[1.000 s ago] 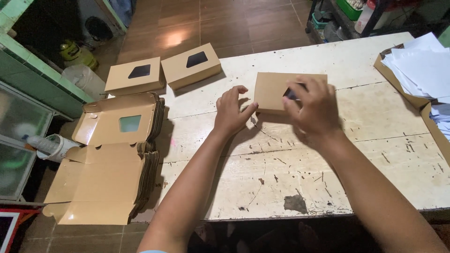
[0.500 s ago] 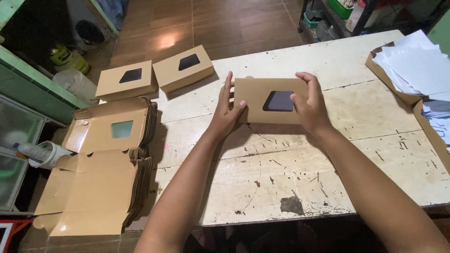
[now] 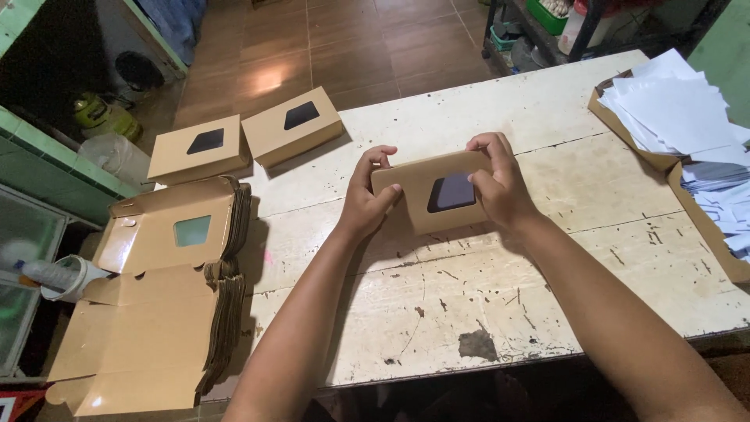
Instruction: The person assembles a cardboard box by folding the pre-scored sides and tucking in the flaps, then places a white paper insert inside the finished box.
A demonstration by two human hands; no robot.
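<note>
Both hands grasp one brown windowed box (image 3: 426, 199) above the worn table (image 3: 547, 273): left hand (image 3: 367, 205) on its left end, right hand (image 3: 496, 184) on its right.

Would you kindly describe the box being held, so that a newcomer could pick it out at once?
Start at the worn white table. Near its middle, the left hand and right hand grip a closed brown cardboard box with a dark window. Two similar boxes lie at the far left corner, but only this one is held and tilted towards the camera.
</note>
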